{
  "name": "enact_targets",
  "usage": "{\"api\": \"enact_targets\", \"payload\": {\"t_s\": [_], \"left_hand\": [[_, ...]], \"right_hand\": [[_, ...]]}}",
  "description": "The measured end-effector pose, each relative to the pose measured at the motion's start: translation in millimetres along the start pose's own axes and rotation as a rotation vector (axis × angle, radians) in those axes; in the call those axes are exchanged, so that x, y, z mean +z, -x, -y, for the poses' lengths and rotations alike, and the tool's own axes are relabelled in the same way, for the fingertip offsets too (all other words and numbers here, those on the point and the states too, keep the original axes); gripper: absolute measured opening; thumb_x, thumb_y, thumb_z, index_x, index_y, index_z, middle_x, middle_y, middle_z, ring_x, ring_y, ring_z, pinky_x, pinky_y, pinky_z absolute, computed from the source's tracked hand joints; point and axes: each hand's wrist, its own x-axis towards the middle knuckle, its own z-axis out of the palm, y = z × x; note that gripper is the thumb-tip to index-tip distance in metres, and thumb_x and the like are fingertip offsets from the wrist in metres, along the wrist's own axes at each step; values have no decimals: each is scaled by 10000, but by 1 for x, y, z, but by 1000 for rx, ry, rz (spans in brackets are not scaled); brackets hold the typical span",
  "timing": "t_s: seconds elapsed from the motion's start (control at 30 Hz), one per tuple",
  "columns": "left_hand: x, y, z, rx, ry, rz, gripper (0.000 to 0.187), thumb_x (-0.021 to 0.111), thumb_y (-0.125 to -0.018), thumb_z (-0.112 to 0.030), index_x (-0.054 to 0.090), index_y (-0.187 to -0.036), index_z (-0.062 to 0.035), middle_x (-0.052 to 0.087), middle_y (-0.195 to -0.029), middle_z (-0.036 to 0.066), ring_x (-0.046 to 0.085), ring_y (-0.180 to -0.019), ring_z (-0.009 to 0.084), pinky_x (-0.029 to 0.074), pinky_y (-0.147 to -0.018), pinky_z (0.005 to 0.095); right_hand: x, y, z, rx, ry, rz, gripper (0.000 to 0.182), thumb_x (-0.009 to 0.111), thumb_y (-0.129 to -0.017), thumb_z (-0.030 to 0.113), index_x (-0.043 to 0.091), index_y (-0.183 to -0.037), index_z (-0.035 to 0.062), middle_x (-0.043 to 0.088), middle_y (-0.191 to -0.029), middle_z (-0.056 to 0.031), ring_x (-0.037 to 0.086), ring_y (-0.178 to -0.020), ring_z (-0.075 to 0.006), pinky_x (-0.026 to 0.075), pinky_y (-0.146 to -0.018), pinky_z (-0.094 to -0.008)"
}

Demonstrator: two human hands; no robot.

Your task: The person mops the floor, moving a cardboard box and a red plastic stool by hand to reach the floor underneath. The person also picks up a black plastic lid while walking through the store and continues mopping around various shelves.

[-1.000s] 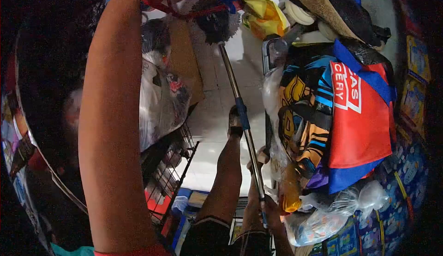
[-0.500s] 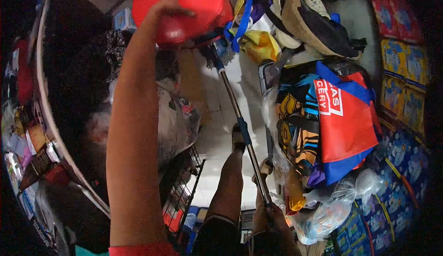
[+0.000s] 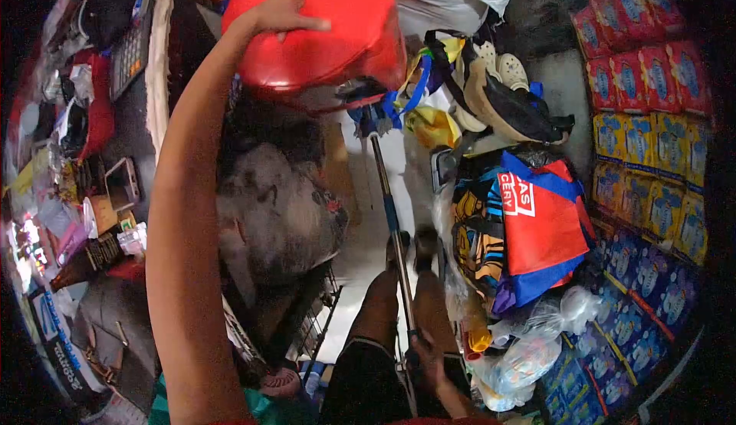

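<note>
My left hand [image 3: 285, 16] lies on top of a large round red object [image 3: 345, 19], with the thumb and fingers spread across its surface. Lower down, my right hand [image 3: 431, 365] is closed around the lower part of a long pole [image 3: 393, 226]. At the pole's far end a mop-like head [image 3: 369, 116] touches the white tiled floor [image 3: 360, 172], just below the red object's near edge. Part of the head is hidden under that edge.
A red and blue bag [image 3: 540, 229], plastic bags [image 3: 525, 364] and shoes [image 3: 510, 72] lie on the right, beside shelves of packets [image 3: 644, 149]. Large plastic-wrapped goods [image 3: 284, 210] stand left of the floor strip, above a black wire rack [image 3: 326, 310].
The view has shifted, showing more of the left counter and right shelves. My right hand and the pole sit further left, and my feet are closer together. My left hand stays on the red object.
</note>
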Motion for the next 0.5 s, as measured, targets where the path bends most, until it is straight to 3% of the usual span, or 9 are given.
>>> {"api": "enact_targets", "payload": {"t_s": [0.03,0.1,0.13,0.2,0.23,0.27,0.33,0.4,0.5], "left_hand": [[-4,5,7,-73,190,-37,744,562,-591,-717,611,-678,21,549,-523,126,565,-485,224,466,-557,391],[-16,9,19,-117,99,-92,733,495,-657,-703,615,-707,18,548,-532,153,570,-491,242,465,-576,393],[-20,12,23,-174,20,-146,730,428,-723,-690,620,-736,15,546,-541,181,575,-496,261,464,-594,394],[-20,29,21,-213,-13,-379,715,311,-816,-627,623,-702,6,532,-526,210,590,-539,299,457,-616,392],[-22,35,18,-278,-13,-337,703,292,-839,-596,621,-688,8,531,-514,206,592,-558,310,453,-619,396],[-23,40,15,-341,-13,-288,696,274,-861,-564,619,-674,10,530,-501,202,595,-576,322,449,-622,401],[-18,43,16,-310,40,-395,689,278,-875,-537,604,-638,21,509,-458,186,586,-523,310,447,-597,393],[-27,47,14,-332,70,-354,685,301,-877,-524,586,-598,32,495,-442,189,565,-463,297,440,-568,390],[-33,55,10,-322,94,-512,655,346,-889,-491,493,-491,8,430,-388,85,482,-356,191,383,-408,347]], "right_hand": [[13,-6,22,-94,34,1,259,596,-809,258,549,-991,79,525,-718,8,505,-626,-94,413,-539,-255],[45,-13,74,-282,103,-7,292,572,-829,255,542,-1048,65,524,-732,6,503,-667,-88,422,-588,-265],[51,-24,93,-456,208,-44,353,569,-831,260,514,-1111,52,539,-803,-13,513,-731,-104,429,-640,-277],[66,-48,158,-598,335,-46,427,553,-842,286,484,-1181,36,546,-981,-57,501,-910,-160,396,-796,-317],[75,-54,191,-547,349,-9,440,540,-850,308,483,-1188,33,539,-1088,-83,480,-1027,-199,356,-899,-344],[76,-89,200,-437,226,22,439,543,-847,300,480,-1190,32,537,-1092,-90,483,-1027,-206,365,-899,-345],[90,-133,239,-370,174,51,424,534,-852,272,472,-1192,28,535,-1082,-100,492,-1011,-218,388,-881,-335],[106,-179,276,-464,223,65,377,515,-861,228,483,-1169,13,533,-1034,-98,509,-959,-221,411,-836,-310],[140,-298,305,-715,-75,149,331,498,-868,196,502,-1119,-20,526,-998,-101,521,-915,-224,416,-815,-301]]}}
